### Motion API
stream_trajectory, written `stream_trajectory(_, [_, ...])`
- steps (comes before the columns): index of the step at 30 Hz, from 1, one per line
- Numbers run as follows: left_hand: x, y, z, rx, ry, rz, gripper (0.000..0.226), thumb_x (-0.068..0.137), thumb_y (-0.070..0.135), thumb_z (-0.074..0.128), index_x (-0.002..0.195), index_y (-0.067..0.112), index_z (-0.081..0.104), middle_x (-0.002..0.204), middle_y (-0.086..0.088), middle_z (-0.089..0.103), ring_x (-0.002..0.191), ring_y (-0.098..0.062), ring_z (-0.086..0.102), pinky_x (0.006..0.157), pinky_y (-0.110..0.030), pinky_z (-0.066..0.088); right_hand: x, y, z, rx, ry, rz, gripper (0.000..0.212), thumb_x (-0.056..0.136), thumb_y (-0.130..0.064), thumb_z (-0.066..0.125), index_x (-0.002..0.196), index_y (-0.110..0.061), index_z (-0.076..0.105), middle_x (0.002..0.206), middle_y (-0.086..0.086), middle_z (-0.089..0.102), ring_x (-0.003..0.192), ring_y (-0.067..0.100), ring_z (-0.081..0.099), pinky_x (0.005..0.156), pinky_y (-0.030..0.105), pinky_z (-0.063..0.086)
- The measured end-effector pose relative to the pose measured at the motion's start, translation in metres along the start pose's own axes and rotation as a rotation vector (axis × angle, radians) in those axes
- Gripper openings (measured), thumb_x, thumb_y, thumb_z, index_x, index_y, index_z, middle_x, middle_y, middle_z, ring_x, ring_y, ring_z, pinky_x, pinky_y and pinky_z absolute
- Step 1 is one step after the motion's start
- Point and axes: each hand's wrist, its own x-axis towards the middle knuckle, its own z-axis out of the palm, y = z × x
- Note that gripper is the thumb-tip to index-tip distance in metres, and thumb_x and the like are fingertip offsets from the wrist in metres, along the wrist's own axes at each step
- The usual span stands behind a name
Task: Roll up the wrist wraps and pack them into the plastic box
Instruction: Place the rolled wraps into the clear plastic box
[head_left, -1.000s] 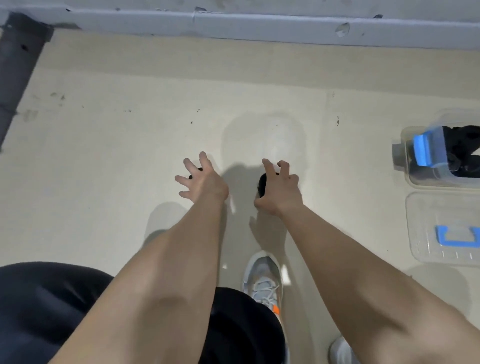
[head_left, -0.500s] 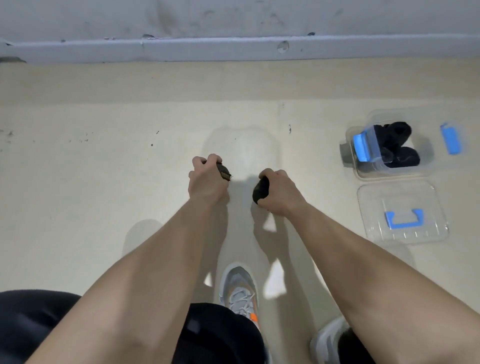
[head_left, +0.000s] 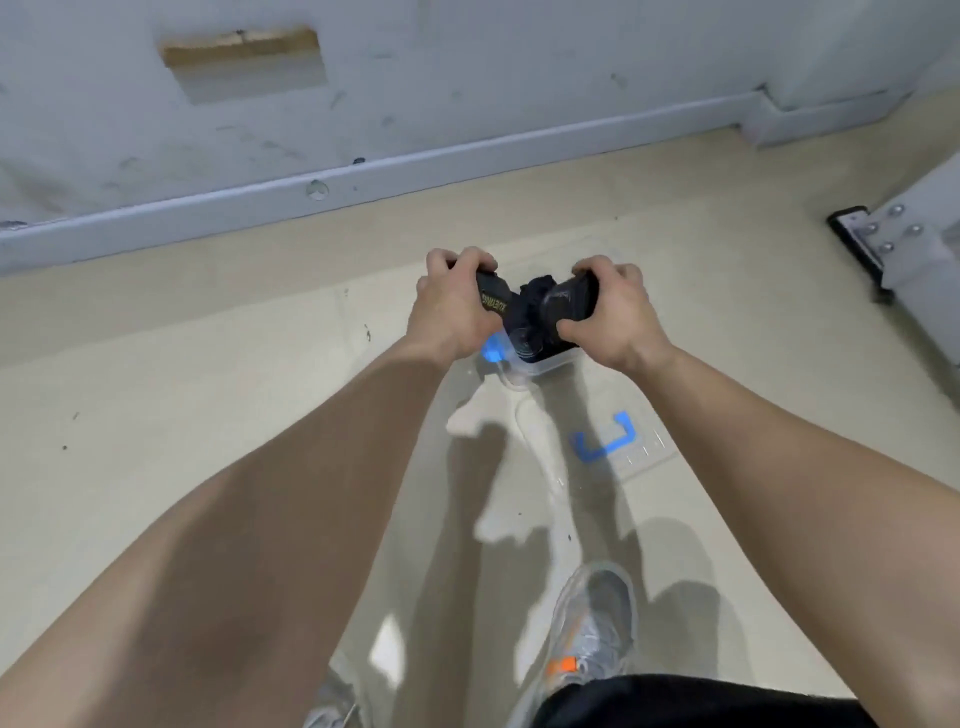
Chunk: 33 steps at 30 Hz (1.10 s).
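Observation:
My left hand (head_left: 453, 306) grips a rolled black wrist wrap (head_left: 493, 300) with yellow lettering. My right hand (head_left: 612, 312) grips a second rolled black wrap (head_left: 569, 301). Both rolls are held side by side directly over the clear plastic box (head_left: 540, 364), which sits on the floor and is mostly hidden behind my hands. Dark rolled wraps (head_left: 527, 343) lie inside it, and a blue latch (head_left: 493, 353) shows on its left end. The box's clear lid (head_left: 644, 457) with a blue handle lies flat on the floor just nearer to me.
A grey wall and baseboard (head_left: 311, 192) run across the back. A grey metal bracket with bolts (head_left: 904, 260) stands at the right edge. My grey shoe (head_left: 592, 623) with an orange tag is on the beige floor below the lid.
Both hands, each holding a rolled wrap, have moved right from the bare floor to above the box. The view has swung so the box now sits at centre.

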Motion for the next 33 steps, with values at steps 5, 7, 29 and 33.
stream_trajectory(5, [0.070,0.052,0.052,0.010,-0.096,0.121,0.059,0.081,0.004,0.066,0.132,0.028,0.051,0.129,0.000,0.031,0.119,-0.029,0.047,0.103,-0.036,0.045,0.048,0.055,-0.025,0.034,0.090,0.049,0.066,0.078,-0.014,0.076,0.138,-0.023,0.049,0.138,0.008,0.035,0.101,0.020,0.049,0.098,0.026,0.044])
stream_trajectory(7, [0.094,0.059,0.073,-0.010,-0.124,0.129,0.060,0.082,0.005,0.069,0.135,0.026,0.048,0.127,0.000,0.032,0.110,-0.025,0.051,0.097,-0.028,0.043,0.063,0.073,-0.023,0.030,0.076,0.054,0.067,0.077,-0.014,0.077,0.137,-0.023,0.049,0.136,0.008,0.037,0.101,0.020,0.050,0.097,0.026,0.044])
stream_trajectory(29, [0.167,0.039,0.173,0.649,-0.134,0.362,0.041,0.087,0.004,0.063,0.126,0.010,0.052,0.122,-0.013,0.053,0.095,-0.035,0.055,0.071,-0.041,0.041,0.109,0.112,0.054,-0.614,0.107,0.086,0.062,0.080,-0.062,0.075,0.115,-0.013,0.059,0.133,0.011,0.045,0.104,0.027,0.052,0.073,0.034,0.032])
stream_trajectory(33, [0.164,0.034,0.174,0.671,-0.145,0.310,0.045,0.090,0.006,0.060,0.134,0.016,0.054,0.125,-0.009,0.061,0.113,-0.035,0.061,0.076,-0.038,0.041,0.105,0.123,0.054,-0.629,0.096,0.081,0.041,0.090,-0.054,0.069,0.084,-0.017,0.052,0.089,0.004,0.049,0.089,0.027,0.048,0.078,0.035,0.028])
